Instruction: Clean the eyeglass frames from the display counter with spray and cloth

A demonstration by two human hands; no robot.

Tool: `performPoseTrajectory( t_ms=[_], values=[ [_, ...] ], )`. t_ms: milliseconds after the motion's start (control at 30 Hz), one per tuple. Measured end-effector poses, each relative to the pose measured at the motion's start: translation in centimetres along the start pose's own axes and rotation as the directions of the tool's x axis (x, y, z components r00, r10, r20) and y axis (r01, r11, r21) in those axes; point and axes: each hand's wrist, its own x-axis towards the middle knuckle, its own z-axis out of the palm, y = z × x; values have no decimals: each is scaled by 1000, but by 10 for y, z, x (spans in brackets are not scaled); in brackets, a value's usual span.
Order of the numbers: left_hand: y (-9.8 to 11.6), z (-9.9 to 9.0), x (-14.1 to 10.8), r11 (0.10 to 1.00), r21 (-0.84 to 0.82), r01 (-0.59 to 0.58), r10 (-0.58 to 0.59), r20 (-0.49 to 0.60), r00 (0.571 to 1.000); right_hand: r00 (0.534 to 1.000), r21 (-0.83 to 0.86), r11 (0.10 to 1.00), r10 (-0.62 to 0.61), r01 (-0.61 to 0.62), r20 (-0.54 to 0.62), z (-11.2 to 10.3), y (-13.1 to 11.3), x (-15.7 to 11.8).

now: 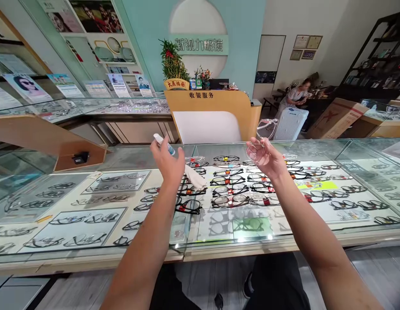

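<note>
My left hand is raised above the glass display counter, its fingers wrapped round a small white bottle with a blue label. Just to the right of that wrist, a pale cloth lies on the counter. My right hand holds a pair of clear-framed glasses upright over the counter, fingers pinched at one lens. Between and below both hands are rows of dark-framed glasses, several with red or orange tags.
A wooden cashier desk with plants stands behind the counter. At the back right are a seated person, a white suitcase and a large cardboard box. A slanted wooden panel is at the left.
</note>
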Motion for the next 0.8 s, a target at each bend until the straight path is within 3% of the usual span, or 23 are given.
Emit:
performPoseTrajectory(
  t_ms=[167,233,300,400,467,600,800],
  values=[
    [35,1,-27,947,-216,-238,251,35,967,999,-11,1000,6,-5,32,4,1,-1],
    [45,1,-38,908,-318,-272,309,72,948,998,-30,999,17,-15,63,9,3,-3],
    [54,2,-47,850,-473,-233,332,137,933,995,-57,998,34,-29,93,15,6,-6],
    [63,3,-55,705,-709,-4,302,295,906,990,-102,993,74,-61,120,24,13,-10],
    [67,4,-57,618,-764,185,273,429,861,985,-115,990,98,-82,142,28,18,-11],
    [68,7,-57,484,-749,452,241,611,754,971,-123,986,137,-114,197,32,27,-14],
    [69,3,-52,248,-596,764,227,802,552,951,-131,978,191,-163,244,37,32,-17]
  ],
)
